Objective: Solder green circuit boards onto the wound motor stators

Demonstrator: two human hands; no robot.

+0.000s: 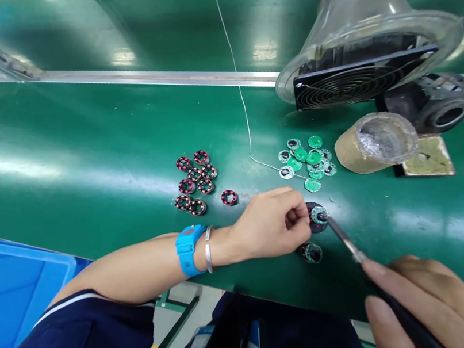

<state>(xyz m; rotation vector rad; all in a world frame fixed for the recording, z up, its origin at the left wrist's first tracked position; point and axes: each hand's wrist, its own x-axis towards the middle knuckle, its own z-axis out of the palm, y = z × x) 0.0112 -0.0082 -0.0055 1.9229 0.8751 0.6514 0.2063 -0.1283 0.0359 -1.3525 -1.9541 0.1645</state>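
Note:
My right hand (433,295) grips a soldering iron (390,301) by its black handle. The metal tip rests at a small round circuit board (318,214), which sits on a dark round piece (316,226). At that piece's left edge my left hand (272,223) is closed, fingers curled together; what it pinches is hidden. Just below the left fingertips lies another wound core with a circuit board on it (312,252). Thin solder wire (245,119) hangs from above and runs down to the loose green circuit boards (313,157).
Several copper-wound stator cores (195,173) lie left of centre, one core (229,197) apart. At right stand a cylindrical pot (354,150), a soldering iron stand (440,108) and a sponge tray (428,157). A fume hood with fan (358,82) overhangs them. A blue bin (19,299) is at left.

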